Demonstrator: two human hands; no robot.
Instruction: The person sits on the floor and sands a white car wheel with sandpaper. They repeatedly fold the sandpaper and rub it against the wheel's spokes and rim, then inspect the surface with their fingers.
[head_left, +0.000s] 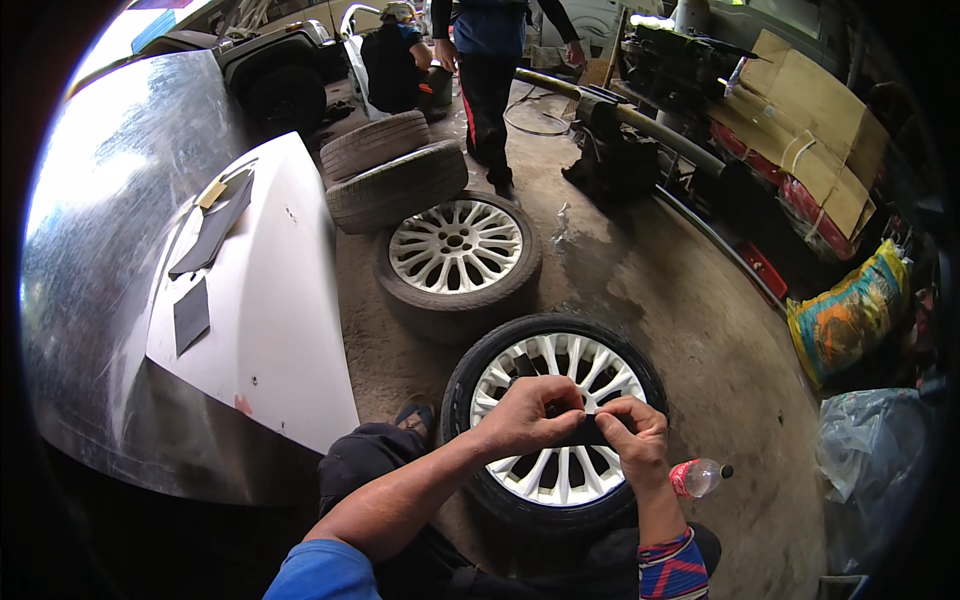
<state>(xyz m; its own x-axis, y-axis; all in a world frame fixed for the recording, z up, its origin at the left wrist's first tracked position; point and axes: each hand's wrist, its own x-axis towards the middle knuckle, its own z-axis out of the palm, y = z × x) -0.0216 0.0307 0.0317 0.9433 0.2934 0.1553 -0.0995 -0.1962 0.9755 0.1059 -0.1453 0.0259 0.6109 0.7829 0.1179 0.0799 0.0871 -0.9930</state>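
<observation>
Both hands meet above a white multi-spoke wheel [562, 488] with a black tyre, lying flat on the floor before me. My left hand [540, 410] is closed, its thumb and fingers pinching a small dark piece of what looks like sandpaper [580, 433]. My right hand [635, 432] pinches the other end of it, the two thumbs close together. The hands hide part of the wheel's centre. Between spokes near the far rim lies another dark scrap [523, 363], too small to make out.
Farther off, a second white wheel [410, 262] lies beside two stacked tyres [400, 185]. Left stands a white panel [290, 300] with dark sheets [192, 315]. A bottle [700, 478] lies right of my wheel, near a yellow sack [850, 315]. One person [490, 80] stands ahead; another [390, 65] crouches.
</observation>
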